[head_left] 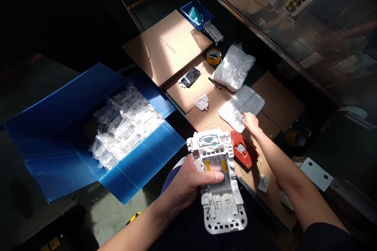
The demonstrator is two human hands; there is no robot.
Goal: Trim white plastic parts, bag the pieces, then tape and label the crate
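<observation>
A white moulded plastic part (225, 208) with a clear middle plate and two yellow strips is gripped in my left hand (188, 180), its thumb laid across the front. My right hand (250, 122) reaches to the near edge of a flat stack of clear plastic bags (243, 104), fingers pinched there. Whether a bag edge is between those fingertips is too small to be sure. Just below that hand lies a red plastic piece (244, 151) with a small white label, partly covered by the white part.
At left stands an open blue box (141, 159) with several bagged white parts (126, 125). On the cardboard-covered bench are a phone (191, 77), pen (215, 83), crumpled white cloth (202, 102), yellow tape roll (213, 56), another bag bundle (234, 66) and cardboard box (167, 43). A blue bin (188, 8) stands behind.
</observation>
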